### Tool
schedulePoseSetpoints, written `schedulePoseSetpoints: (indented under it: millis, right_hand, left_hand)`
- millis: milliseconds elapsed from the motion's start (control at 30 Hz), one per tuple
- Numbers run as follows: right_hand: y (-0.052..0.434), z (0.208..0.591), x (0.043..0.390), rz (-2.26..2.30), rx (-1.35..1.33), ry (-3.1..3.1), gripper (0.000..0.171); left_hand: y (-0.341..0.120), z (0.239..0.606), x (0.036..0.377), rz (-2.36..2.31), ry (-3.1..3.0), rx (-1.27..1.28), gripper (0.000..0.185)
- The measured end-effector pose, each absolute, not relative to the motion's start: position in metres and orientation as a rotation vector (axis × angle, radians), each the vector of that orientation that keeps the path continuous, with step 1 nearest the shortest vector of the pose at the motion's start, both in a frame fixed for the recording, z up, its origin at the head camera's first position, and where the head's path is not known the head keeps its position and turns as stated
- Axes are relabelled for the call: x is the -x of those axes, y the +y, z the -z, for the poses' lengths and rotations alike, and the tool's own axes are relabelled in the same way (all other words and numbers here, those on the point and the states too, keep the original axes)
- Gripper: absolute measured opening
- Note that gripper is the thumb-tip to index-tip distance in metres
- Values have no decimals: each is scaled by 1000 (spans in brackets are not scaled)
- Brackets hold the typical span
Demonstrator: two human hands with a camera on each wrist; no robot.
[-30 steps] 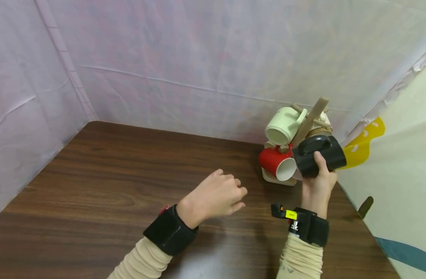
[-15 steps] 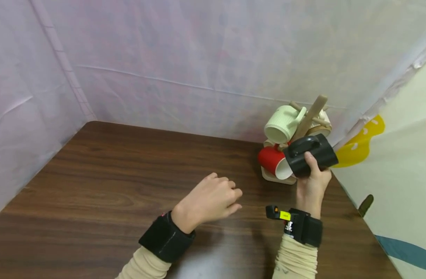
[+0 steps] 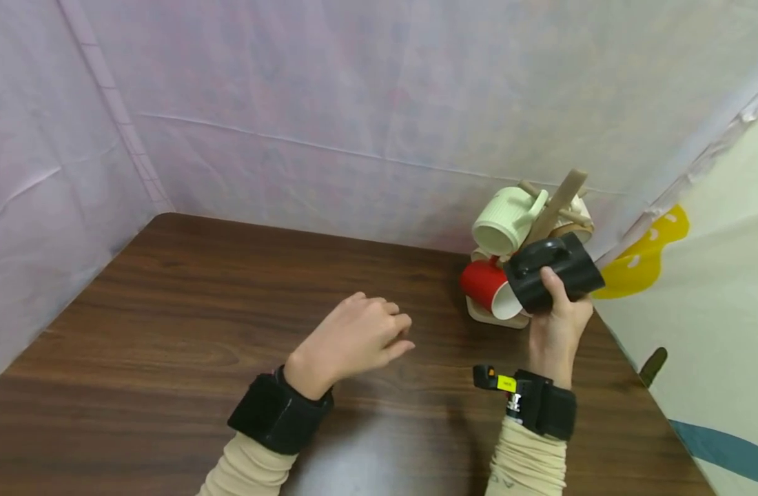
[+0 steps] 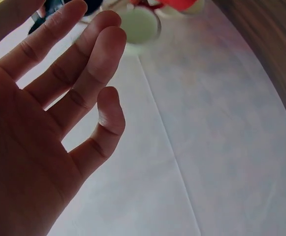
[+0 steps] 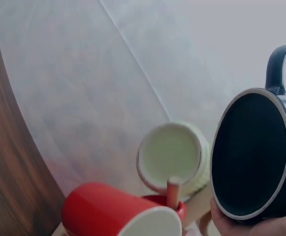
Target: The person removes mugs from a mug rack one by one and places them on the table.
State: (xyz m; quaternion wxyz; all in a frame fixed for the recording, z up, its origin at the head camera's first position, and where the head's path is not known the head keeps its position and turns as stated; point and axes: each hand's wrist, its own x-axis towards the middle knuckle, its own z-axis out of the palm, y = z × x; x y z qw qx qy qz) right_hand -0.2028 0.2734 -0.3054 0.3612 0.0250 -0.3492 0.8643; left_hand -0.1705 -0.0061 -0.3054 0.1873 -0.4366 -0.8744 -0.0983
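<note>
My right hand (image 3: 557, 318) grips a black mug (image 3: 554, 271) on its side, handle up, right in front of a wooden mug tree (image 3: 559, 200). In the right wrist view the black mug (image 5: 253, 152) shows its open mouth, my thumb under its rim. A pale green ribbed mug (image 3: 503, 220) hangs on the tree's upper left peg, and a red mug (image 3: 489, 289) hangs below it. The green mug (image 5: 170, 156) and red mug (image 5: 118, 212) sit beside a bare peg (image 5: 174, 192). My left hand (image 3: 354, 337) hovers over the table with relaxed fingers (image 4: 79, 73), holding nothing.
The dark wooden table (image 3: 199, 310) is boxed in by a pale lilac fabric wall (image 3: 354, 96) at the back and left. A cream cloth with yellow and teal shapes (image 3: 714, 289) hangs past the right edge. The tree's base (image 3: 487, 317) stands at the back right corner.
My right hand has brought the black mug slightly left, closer over the red mug. My left hand has drawn back to the left and toward me.
</note>
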Motion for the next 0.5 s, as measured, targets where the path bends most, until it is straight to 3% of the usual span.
schedulePoseSetpoints:
  millis: [500]
  right_hand:
    - [221,298,207,-2146,-226,-1347,56]
  left_hand:
    - [-52,305,191,657,-2407,815,13]
